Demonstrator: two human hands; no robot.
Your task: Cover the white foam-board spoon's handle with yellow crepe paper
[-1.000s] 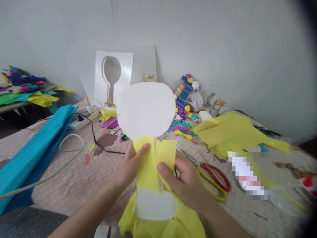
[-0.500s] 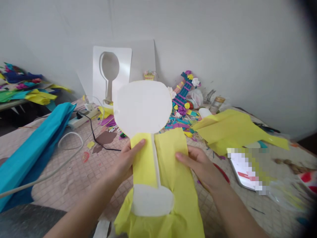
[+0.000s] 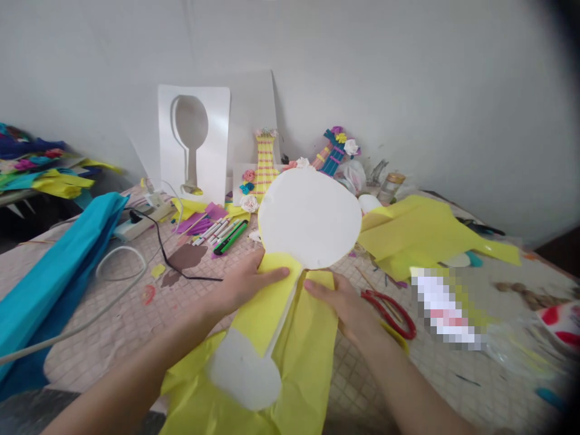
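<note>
A white foam cutout [image 3: 309,219] with a round head, thin stem and rounded foot lies tilted to the right over the table. Yellow tissue paper [image 3: 299,356] is folded around its stem. My left hand [image 3: 247,283] presses the left flap of the paper onto the stem, thumb stretched along the top edge. My right hand [image 3: 347,305] holds the right flap against the stem, fingers closed on the paper.
Red-and-yellow scissors [image 3: 392,311] lie just right of my right hand. More yellow paper [image 3: 421,232] is spread behind. A white board with the cut-out hole [image 3: 194,145] leans on the wall. Markers [image 3: 222,232], a black cable [image 3: 167,254], blue paper [image 3: 54,278] and paper crafts [image 3: 265,166] crowd the left and back.
The cutout has tilted from upright to leaning right and sunk toward the table. My right hand moved inward, folding the right flap back against the stem. The view shifted right.
</note>
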